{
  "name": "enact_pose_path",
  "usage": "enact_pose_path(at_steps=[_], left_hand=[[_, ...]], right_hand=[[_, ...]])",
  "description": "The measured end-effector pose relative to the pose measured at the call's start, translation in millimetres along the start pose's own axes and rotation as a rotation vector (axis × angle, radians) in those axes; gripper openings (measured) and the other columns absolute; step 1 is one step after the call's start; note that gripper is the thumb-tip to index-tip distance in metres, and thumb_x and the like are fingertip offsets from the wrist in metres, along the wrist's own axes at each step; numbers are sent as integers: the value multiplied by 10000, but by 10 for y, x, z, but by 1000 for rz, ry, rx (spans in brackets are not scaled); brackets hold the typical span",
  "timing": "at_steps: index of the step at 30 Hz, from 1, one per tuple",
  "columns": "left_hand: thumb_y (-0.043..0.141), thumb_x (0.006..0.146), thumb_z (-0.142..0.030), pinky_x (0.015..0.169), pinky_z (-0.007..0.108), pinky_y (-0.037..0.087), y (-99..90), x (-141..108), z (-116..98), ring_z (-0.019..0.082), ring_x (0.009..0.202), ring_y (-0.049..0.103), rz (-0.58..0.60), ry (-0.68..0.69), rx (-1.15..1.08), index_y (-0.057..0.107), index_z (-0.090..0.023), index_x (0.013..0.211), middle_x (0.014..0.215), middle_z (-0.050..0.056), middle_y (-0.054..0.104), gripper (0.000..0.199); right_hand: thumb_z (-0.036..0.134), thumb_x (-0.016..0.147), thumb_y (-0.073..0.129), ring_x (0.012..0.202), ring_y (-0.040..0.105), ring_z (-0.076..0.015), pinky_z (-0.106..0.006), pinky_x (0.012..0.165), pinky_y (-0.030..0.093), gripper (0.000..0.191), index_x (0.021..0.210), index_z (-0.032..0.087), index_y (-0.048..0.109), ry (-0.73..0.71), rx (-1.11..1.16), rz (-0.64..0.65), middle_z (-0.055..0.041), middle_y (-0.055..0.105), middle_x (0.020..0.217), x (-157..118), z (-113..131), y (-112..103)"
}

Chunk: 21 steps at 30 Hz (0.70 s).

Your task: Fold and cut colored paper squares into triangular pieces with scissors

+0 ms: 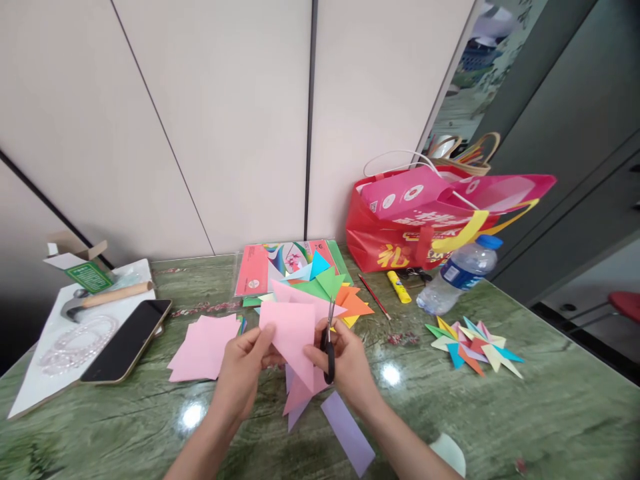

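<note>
A sheet of pink paper [290, 327], tapering to a point at the bottom, is held up over the table. My left hand [244, 370] pinches its left edge between thumb and fingers. At the right edge, my right hand [350, 365] has its thumb against the paper and also holds black-handled scissors [329, 353], blades pointing up. Beneath the sheet lie pink and purple triangular pieces [299, 415], partly hidden. A purple paper strip [349, 433] rests below my right hand, and a stack of pink paper [205, 348] lies to the left.
Behind the hands are coloured folded pieces [325, 283] and a paper pack [253, 270]. A red bag [370, 233], water bottle [457, 277], glue stick [399, 287], pencil [373, 297] and paper stars [475, 343] are rightward. A phone [127, 343] and hammer [110, 295] are left.
</note>
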<state>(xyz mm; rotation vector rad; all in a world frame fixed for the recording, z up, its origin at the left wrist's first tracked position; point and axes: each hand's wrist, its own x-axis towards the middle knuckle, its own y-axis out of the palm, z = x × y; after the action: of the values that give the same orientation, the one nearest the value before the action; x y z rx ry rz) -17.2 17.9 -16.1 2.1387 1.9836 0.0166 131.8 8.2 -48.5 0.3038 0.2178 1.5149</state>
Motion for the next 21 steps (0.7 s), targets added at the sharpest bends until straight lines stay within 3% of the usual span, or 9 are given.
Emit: enact_pose_path(at_steps=[5,10,13,16,19,21], left_hand=[[671,671,-395,481,218,398,-51,14,56,107,496,441,-45,51,153,583,-125,494,488,-30,491,334],[604,720,-461,453,201,381,-51,14,79,91,456,422,-79,65,114,591,-134,555,477,-42,474,367],[516,785,-470,520,254,456,-39,17,57,139,538,542,3,41,24,643,-140,821,640,22,614,356],[619,733,-320,635,290,491,-7,19,79,185,735,608,137,110,130,604,-183,1061,968,87,650,355],[711,617,-199,711,292,479,58,-1,152,205,842,575,267,225,362,640,-198,1038,1057,82,617,426],[719,599,-199,656,278,472,104,-27,195,191,743,569,267,234,428,672,-174,937,894,59,648,342]], right_hand=[[261,531,801,421,467,-58,-165,404,423,411,751,188,461,85,22,-42,100,496,539,6,10,-8],[225,495,823,364,521,-65,-143,358,423,477,839,173,498,225,132,25,85,574,509,-16,-2,3],[183,491,827,397,513,-33,-118,387,455,431,819,151,549,252,340,-93,84,571,554,4,-4,8],[171,477,835,445,521,-12,-92,436,485,392,760,148,566,266,509,-249,87,566,600,49,2,-12],[189,470,840,475,544,-8,-83,481,502,375,712,147,556,268,535,-305,84,574,615,68,-1,-22],[173,472,840,485,555,-17,-92,488,506,374,720,145,560,255,533,-292,72,589,631,48,-12,1]])
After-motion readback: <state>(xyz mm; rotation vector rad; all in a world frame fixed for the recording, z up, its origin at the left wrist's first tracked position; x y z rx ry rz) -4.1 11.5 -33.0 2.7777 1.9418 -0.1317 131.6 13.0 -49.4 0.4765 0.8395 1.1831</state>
